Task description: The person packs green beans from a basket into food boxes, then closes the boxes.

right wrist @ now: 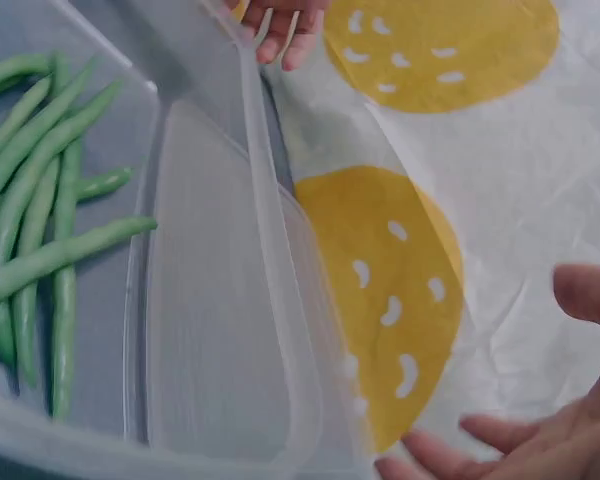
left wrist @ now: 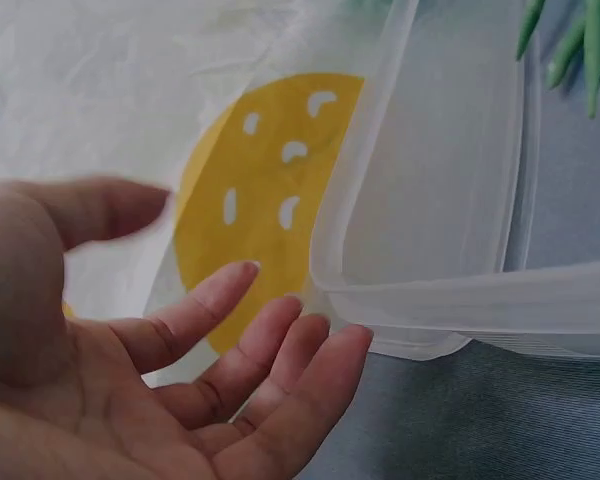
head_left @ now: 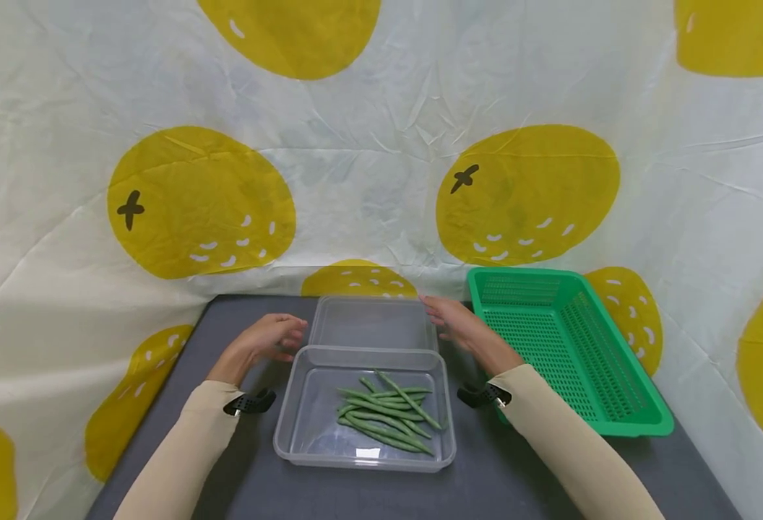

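A clear plastic container point(head_left: 303, 426) sits on the grey table and holds several green beans point(head_left: 388, 412). Its clear lid point(head_left: 371, 325) lies just behind it, near the cloth backdrop. My left hand point(head_left: 271, 339) hovers open beside the lid's left edge, fingers spread and relaxed point(left wrist: 280, 340), not touching the lid point(left wrist: 450, 190). My right hand point(head_left: 453, 321) is open at the lid's right corner; whether it touches is unclear. In the right wrist view the lid point(right wrist: 230, 300) leans by the beans point(right wrist: 40, 220), with my right fingertips point(right wrist: 450, 440) apart from it.
A green slotted plastic basket point(head_left: 615, 404) stands empty at the right of the table. White cloth printed with yellow fruit point(head_left: 199, 202) walls in the back and both sides. The grey tabletop point(head_left: 258, 477) shows in front of the container.
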